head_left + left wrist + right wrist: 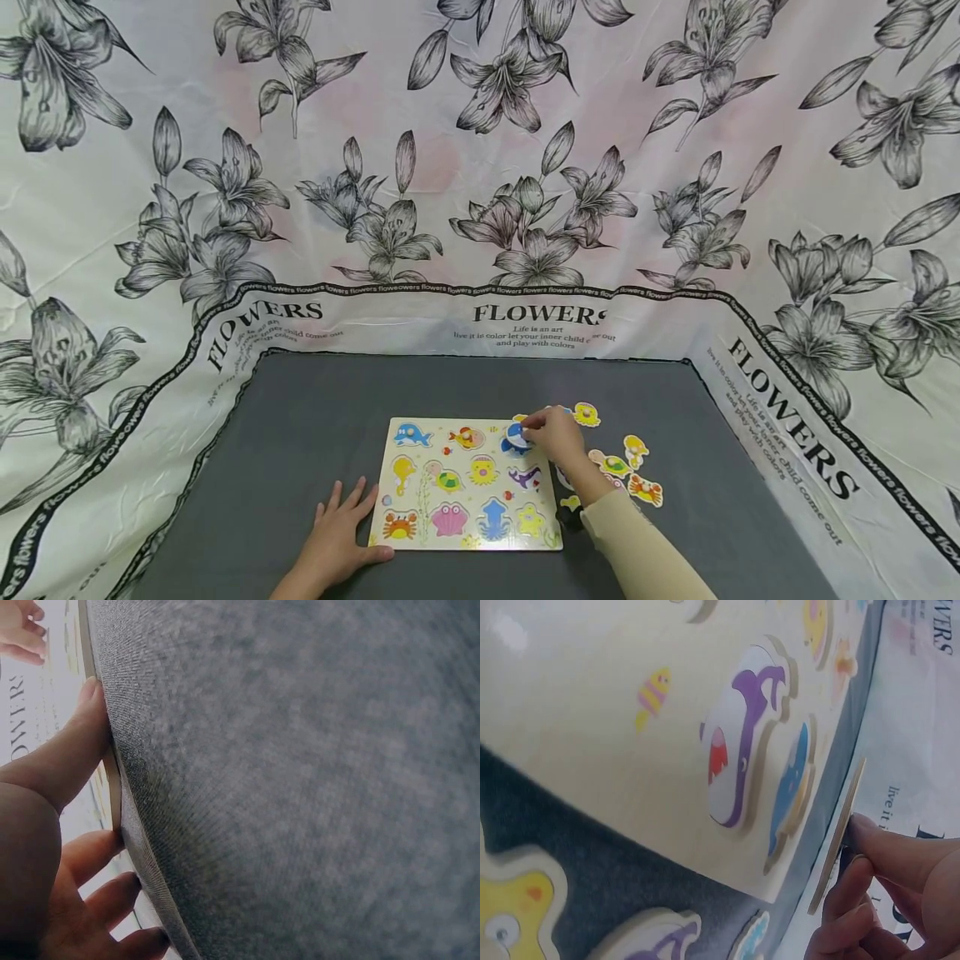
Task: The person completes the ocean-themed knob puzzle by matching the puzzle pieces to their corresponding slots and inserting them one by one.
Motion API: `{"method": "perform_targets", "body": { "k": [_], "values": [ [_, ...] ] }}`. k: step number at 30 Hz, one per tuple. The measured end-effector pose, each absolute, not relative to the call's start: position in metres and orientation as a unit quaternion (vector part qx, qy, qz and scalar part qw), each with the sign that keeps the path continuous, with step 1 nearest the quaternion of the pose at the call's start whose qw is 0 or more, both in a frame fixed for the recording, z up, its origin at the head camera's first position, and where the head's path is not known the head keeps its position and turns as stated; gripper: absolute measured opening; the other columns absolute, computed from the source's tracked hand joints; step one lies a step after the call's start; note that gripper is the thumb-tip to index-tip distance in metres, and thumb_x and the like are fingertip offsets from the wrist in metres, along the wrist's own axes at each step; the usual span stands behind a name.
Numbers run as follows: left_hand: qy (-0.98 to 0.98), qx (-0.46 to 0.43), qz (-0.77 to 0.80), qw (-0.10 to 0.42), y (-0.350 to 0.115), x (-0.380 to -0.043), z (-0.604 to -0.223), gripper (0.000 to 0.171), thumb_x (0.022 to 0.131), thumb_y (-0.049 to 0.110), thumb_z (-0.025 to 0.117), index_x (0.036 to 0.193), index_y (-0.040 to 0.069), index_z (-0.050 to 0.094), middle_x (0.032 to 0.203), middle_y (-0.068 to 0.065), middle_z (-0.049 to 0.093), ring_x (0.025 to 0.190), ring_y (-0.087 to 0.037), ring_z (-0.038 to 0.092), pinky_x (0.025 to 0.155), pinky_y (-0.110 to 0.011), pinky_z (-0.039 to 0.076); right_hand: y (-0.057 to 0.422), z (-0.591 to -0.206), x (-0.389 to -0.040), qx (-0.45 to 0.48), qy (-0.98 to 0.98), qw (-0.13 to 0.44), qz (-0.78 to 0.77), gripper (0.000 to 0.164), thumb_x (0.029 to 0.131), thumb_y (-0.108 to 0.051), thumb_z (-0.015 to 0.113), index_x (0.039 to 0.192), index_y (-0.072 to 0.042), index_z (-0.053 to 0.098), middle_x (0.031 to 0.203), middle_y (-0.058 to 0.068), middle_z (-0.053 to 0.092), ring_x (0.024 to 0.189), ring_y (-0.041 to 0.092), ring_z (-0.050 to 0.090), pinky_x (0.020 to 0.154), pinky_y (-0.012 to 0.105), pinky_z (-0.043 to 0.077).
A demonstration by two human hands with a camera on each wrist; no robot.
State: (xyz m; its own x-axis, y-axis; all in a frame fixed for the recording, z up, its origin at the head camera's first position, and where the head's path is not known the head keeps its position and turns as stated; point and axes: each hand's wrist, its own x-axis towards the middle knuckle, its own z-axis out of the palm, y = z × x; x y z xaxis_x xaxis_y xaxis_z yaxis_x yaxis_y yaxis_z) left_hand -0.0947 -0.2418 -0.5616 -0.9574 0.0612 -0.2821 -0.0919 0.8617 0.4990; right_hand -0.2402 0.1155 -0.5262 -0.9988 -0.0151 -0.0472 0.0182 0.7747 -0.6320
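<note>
With the left grip spread wide against the board at lower centre of the head view, the right grip, pinching a thin piece over the board's upper-right corner, should level it before lowering.

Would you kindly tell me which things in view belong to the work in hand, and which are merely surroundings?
Part of the work:
- sea-animal puzzle board, with the left hand at its edge
- puzzle piece pinched in the right hand
- loose animal pieces beside the board

Merely surroundings:
- dark grey surface
- flower-printed fabric
</note>
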Motion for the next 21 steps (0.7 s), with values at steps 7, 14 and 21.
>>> {"method": "perform_targets", "body": {
  "k": [7, 14, 21],
  "values": [
    [0.954, -0.012, 0.261, 0.147, -0.241, -0.096, -0.563, 0.114, 0.058, 0.063, 0.088, 0.151, 0.009, 0.049, 0.161, -0.022, 0.034, 0.149, -0.057, 0.011, 0.113, -0.078, 0.011, 0.112, -0.532, -0.244, -0.001, 0.943, 0.039, -0.329, 0.009, 0.085, -0.016, 0.081, 0.094, -0.014, 0.082, 0.09, 0.0, 0.073, 0.079, 0.015, 0.064, 0.071, 0.037, 0.053],
    [0.954, -0.009, 0.26, 0.146, -0.241, -0.096, -0.562, 0.115, 0.058, 0.063, 0.088, 0.151, 0.01, 0.048, 0.161, -0.022, 0.034, 0.149, -0.057, 0.011, 0.112, -0.078, 0.012, 0.108, -0.535, -0.243, 0.01, 0.943, 0.051, -0.328, 0.009, 0.086, -0.017, 0.081, 0.095, -0.014, 0.082, 0.089, -0.001, 0.072, 0.078, 0.015, 0.062, 0.071, 0.036, 0.051],
    [0.954, -0.013, 0.259, 0.153, -0.241, -0.096, -0.563, 0.115, 0.058, 0.063, 0.089, 0.151, 0.01, 0.048, 0.161, -0.022, 0.034, 0.149, -0.057, 0.011, 0.113, -0.078, 0.012, 0.104, -0.543, -0.243, 0.007, 0.942, 0.062, -0.329, 0.008, 0.085, -0.017, 0.082, 0.093, -0.015, 0.082, 0.087, 0.0, 0.072, 0.075, 0.015, 0.062, 0.068, 0.033, 0.051]
  ]
}}
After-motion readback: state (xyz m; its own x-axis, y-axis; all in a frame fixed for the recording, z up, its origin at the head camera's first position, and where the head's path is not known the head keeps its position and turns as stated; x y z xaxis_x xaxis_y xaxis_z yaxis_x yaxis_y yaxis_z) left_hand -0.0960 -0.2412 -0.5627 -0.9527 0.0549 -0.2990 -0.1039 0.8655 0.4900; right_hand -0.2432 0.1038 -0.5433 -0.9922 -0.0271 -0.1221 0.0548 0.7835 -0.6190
